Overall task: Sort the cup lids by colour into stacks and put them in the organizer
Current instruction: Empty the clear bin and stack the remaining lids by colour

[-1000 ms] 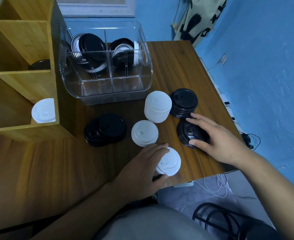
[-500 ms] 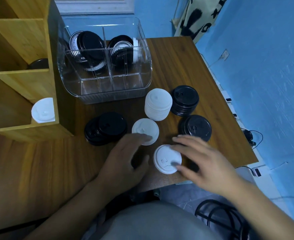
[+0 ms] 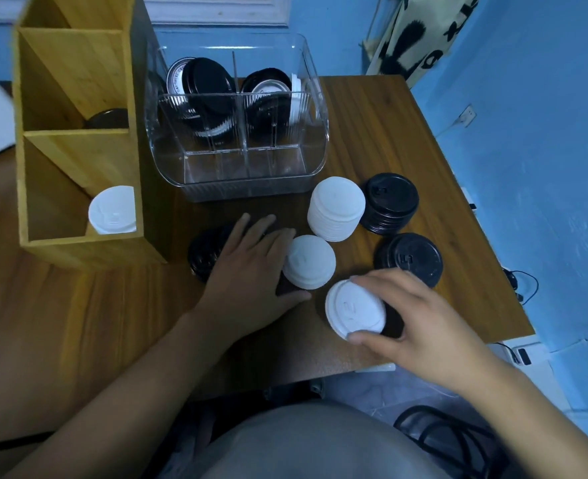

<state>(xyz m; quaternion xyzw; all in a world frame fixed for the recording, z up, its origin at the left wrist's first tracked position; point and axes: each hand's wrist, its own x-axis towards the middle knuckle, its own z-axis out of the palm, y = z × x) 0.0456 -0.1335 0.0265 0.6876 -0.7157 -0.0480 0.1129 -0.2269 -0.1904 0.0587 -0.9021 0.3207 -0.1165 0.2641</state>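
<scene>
While the right hand pinches the loose white lid by its rim, fingertips on the far edge and thumb on the near one, the lid sits tilted near the table's front edge, low and right of centre in the frame, just beside the short white stack. The step in hand looks to be adding this lid to the white ones, and it should go best with a light hold, since a thin lid may flex under a squeeze, and with the lid levelled before it is lowered so it nests squarely. The left hand lies with fingers straight and spread, gripping nothing, its palm over the black lids at centre left and its forefinger and thumb against the short stack's left side; it could steady that stack as the lid lands. Higher in the frame the tall white stack and the black stack stand side by side, and another black lid lies close to the right hand's knuckles, where a wide sweep might knock it. The wooden organizer at upper left already holds a white lid in its lowermost compartment in the frame.
</scene>
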